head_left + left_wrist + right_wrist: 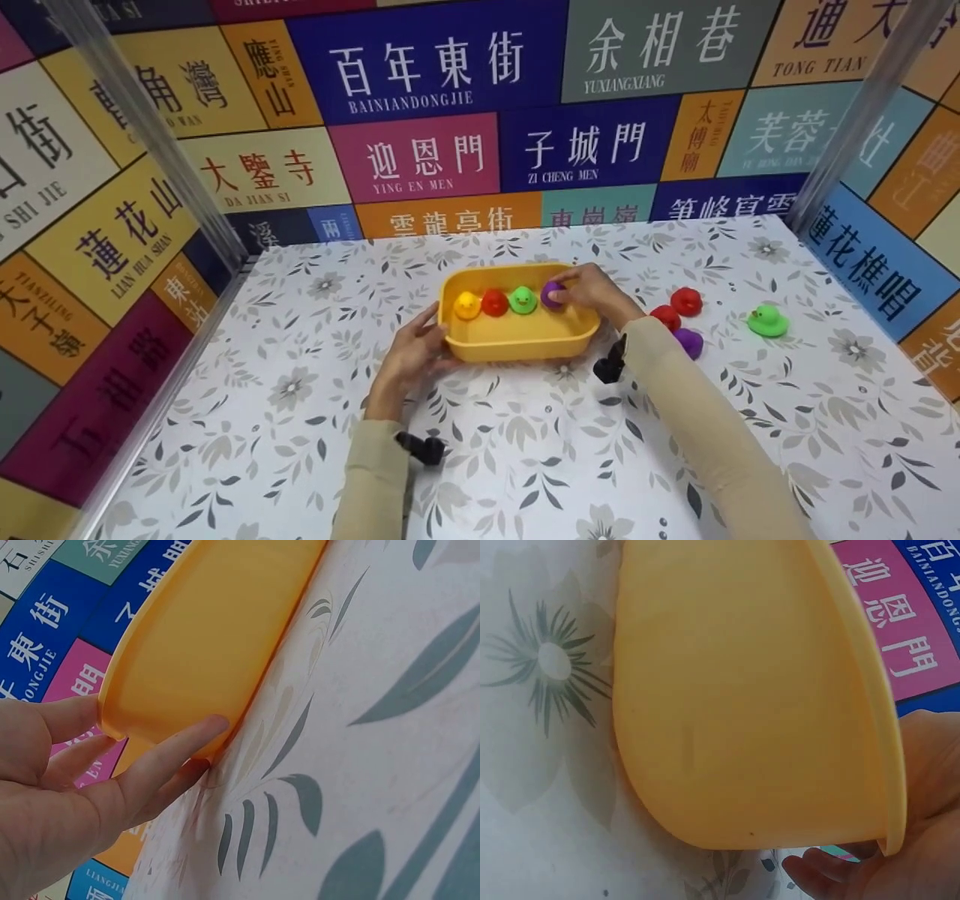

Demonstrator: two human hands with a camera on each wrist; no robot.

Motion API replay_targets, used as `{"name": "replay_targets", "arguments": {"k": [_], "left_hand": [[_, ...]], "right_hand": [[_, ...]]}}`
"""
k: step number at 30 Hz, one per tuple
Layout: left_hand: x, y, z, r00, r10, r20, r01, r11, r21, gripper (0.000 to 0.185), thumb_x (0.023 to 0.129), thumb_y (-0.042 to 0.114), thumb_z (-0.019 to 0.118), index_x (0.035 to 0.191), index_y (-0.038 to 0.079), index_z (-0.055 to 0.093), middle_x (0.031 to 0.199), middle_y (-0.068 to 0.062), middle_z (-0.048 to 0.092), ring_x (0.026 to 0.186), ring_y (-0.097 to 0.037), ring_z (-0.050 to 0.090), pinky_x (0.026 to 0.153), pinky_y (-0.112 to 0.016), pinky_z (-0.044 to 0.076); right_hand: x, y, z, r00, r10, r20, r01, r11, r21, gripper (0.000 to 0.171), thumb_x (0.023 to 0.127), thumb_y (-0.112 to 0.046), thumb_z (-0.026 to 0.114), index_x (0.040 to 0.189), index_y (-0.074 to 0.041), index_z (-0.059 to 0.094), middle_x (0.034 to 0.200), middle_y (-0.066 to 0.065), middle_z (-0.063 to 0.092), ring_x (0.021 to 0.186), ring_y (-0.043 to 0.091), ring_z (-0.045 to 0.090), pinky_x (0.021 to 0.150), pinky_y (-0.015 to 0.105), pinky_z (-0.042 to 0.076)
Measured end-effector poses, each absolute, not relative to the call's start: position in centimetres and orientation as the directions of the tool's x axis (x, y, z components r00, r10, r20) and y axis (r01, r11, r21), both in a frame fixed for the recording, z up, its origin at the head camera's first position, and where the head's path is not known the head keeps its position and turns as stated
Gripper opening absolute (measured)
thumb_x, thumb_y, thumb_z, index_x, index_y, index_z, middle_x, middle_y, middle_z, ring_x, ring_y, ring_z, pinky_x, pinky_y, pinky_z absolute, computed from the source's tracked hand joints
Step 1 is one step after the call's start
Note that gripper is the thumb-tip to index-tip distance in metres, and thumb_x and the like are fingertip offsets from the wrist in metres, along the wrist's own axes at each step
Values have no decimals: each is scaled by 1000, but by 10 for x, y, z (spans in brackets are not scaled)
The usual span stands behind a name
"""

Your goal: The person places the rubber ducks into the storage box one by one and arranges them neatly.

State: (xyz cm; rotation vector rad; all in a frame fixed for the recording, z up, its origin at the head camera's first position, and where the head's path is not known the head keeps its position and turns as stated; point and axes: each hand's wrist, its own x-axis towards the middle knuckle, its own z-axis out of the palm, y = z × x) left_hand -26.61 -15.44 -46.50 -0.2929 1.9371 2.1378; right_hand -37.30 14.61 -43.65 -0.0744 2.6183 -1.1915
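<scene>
A yellow plastic tub (517,341) stands mid-table. A yellow duck (466,305), a red duck (494,302) and a green duck (523,300) sit in a row along its far side. My right hand (581,294) reaches over the right rim and pinches a purple duck (552,294) at the end of that row. My left hand (412,352) lies against the tub's left end with straight fingers (161,757) touching the tub wall (202,637) and thumb by the rim. The right wrist view shows the tub's outer wall (742,705) and little of my hand.
To the right of the tub lie two red ducks (686,301), a purple duck (688,343) and a green duck (767,321) on the floral tablecloth (525,450). Walls of coloured sign panels (450,112) and two metal posts (150,135) enclose the table.
</scene>
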Motion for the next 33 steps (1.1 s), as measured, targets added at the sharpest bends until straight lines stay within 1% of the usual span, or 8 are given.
{"name": "replay_targets", "arguments": {"k": [7, 11, 15, 18, 22, 27, 30, 33], "left_hand": [[-265, -152, -464, -953, 57, -297, -301, -94, 949, 60, 103, 17, 53, 157, 32, 31, 152, -19, 46, 108, -32, 67, 94, -47, 59], [-266, -151, -464, -955, 58, -291, -296, -98, 950, 60, 103, 18, 53, 157, 32, 32, 150, -19, 48, 106, -30, 68, 93, -46, 60], [-265, -151, -466, -964, 63, -258, -264, -114, 958, 61, 102, 14, 53, 158, 26, 32, 150, -22, 48, 107, -30, 68, 91, -47, 60], [-265, -152, -467, -969, 65, -237, -244, -118, 963, 61, 102, 12, 53, 158, 23, 32, 149, -24, 47, 106, -31, 68, 90, -49, 60], [-266, -152, -467, -967, 54, -250, -254, -104, 962, 61, 102, 13, 53, 158, 25, 33, 150, -22, 48, 105, -31, 69, 89, -48, 61], [-266, -152, -466, -963, 52, -266, -270, -110, 957, 60, 102, 14, 53, 157, 27, 33, 150, -21, 48, 105, -31, 69, 90, -48, 61], [-266, -152, -466, -959, 50, -278, -282, -110, 953, 60, 103, 15, 53, 157, 28, 32, 152, -20, 46, 107, -30, 69, 90, -48, 61], [-266, -153, -466, -958, 43, -283, -286, -100, 953, 59, 103, 16, 53, 157, 29, 33, 153, -20, 46, 106, -30, 69, 90, -47, 61]], "right_hand": [[-370, 146, -438, -967, -132, -220, 64, 704, -707, 37, 91, -15, 74, 127, -8, 69, 144, 19, 56, 135, 32, 50, 117, 42, 42], [-369, 150, -433, -971, -144, -193, 25, 736, -677, 38, 89, -16, 76, 126, -8, 70, 140, 19, 60, 135, 33, 50, 119, 43, 39], [-367, 156, -424, -966, -174, -191, 5, 727, -686, 38, 92, -13, 73, 129, -9, 68, 144, 18, 56, 139, 35, 45, 120, 46, 37], [-364, 161, -418, -966, -206, -154, -38, 708, -705, 38, 92, -11, 72, 130, -8, 67, 147, 20, 51, 141, 37, 41, 121, 49, 35], [-358, 167, -409, -967, -247, -61, -139, 715, -686, 38, 90, -14, 75, 127, -6, 69, 145, 21, 53, 142, 39, 40, 123, 54, 29], [-346, 180, -396, -962, -272, -34, -177, 711, -681, 42, 91, -23, 74, 131, -12, 67, 150, 18, 49, 147, 39, 33, 124, 61, 24], [-336, 191, -391, -961, -278, 4, -196, 667, -718, 40, 92, -23, 73, 131, -13, 67, 153, 17, 46, 147, 38, 33, 121, 61, 29], [-325, 203, -390, -961, -260, 96, -234, 577, -782, 36, 94, -19, 71, 129, -10, 69, 150, 16, 49, 144, 36, 38, 118, 58, 37]]}}
